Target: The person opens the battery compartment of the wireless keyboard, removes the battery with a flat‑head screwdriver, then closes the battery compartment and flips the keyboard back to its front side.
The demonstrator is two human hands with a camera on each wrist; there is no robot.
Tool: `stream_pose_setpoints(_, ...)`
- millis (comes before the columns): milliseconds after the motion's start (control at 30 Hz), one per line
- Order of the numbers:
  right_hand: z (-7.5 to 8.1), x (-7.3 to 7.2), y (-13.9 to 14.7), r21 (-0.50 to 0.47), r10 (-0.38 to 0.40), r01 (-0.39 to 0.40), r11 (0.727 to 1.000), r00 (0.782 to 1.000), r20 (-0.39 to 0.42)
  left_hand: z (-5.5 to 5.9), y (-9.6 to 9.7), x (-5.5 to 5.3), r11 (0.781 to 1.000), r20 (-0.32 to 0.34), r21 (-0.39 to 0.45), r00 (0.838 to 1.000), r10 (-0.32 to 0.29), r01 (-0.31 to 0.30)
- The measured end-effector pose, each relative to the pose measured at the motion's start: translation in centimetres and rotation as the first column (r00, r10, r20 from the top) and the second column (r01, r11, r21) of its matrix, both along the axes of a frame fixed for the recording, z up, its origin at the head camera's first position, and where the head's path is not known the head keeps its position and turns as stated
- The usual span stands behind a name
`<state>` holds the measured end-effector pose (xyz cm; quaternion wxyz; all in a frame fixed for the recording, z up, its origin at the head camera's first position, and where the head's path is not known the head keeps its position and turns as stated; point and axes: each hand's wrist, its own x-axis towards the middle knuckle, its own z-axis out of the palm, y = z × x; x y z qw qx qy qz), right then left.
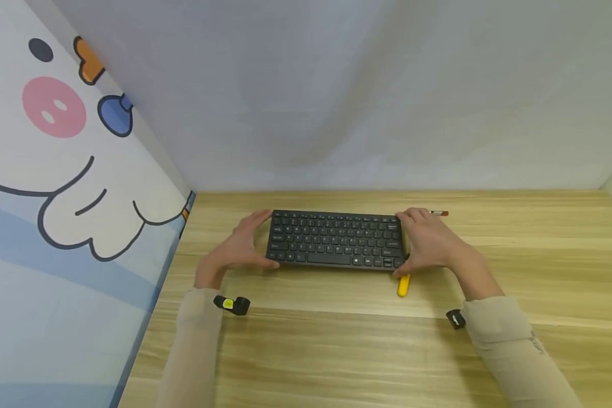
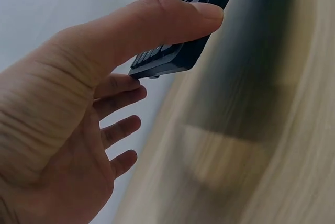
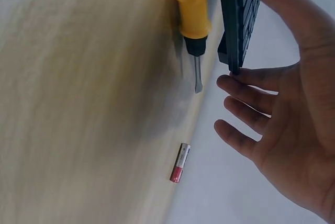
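Observation:
A compact black keyboard (image 1: pixel 336 241) is held by both hands, its keys facing up. My left hand (image 1: pixel 239 243) grips its left end, thumb on the near edge and fingertips at the far corner. At the other end my right hand (image 1: pixel 430 241) pinches it the same way. Both wrist views show a gap between the keyboard and the tabletop, with a shadow below. A flat-blade screwdriver (image 3: pixel 192 14) with a yellow handle lies near the right end, partly hidden from the head view by the keyboard and right hand.
A red and silver battery (image 3: pixel 180 163) lies on the wooden table (image 1: pixel 336 351) just beyond the right hand. A pale wall (image 1: pixel 367 102) rises behind the table. On the left stands a panel (image 1: pixel 81 226) with a cartoon print.

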<state>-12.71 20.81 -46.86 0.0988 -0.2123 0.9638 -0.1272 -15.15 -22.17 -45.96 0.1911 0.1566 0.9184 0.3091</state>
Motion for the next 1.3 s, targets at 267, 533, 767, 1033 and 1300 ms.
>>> stream_pose_setpoints(267, -0.3, 0.0, -0.3, 0.002, -0.017, 0.017, 1.0, 0.999, 0.036, -1.6, -0.1, 0.0, 0.999, 0.027, -0.036, 1.0, 0.01, -0.009)
stream_pose_setpoints(533, -0.7, 0.4, -0.4, -0.002, -0.034, 0.034, 0.999, 0.998, 0.06, -2.4, 0.1, 0.2, 0.997, 0.007, -0.076, 1.0, 0.0, 0.0)
stream_pose_setpoints(767, -0.7, 0.6, -0.5, -0.006, -0.04, 0.041, 0.999, 0.997, 0.07, -2.9, 0.3, 0.8, 0.993, -0.002, -0.115, 1.0, 0.005, -0.005)
stream_pose_setpoints(1033, -1.0, 0.7, -0.6, -0.016, -0.049, 0.05, 0.999, 0.996, 0.072, -3.4, 0.2, 1.2, 0.994, -0.019, -0.104, 1.0, 0.02, -0.021)
stream_pose_setpoints(1300, -1.1, 0.9, -0.4, -0.029, -0.045, 0.047, 0.998, 0.997, 0.062, -3.8, 0.0, 1.2, 0.994, -0.026, -0.101, 0.999, 0.024, -0.027)
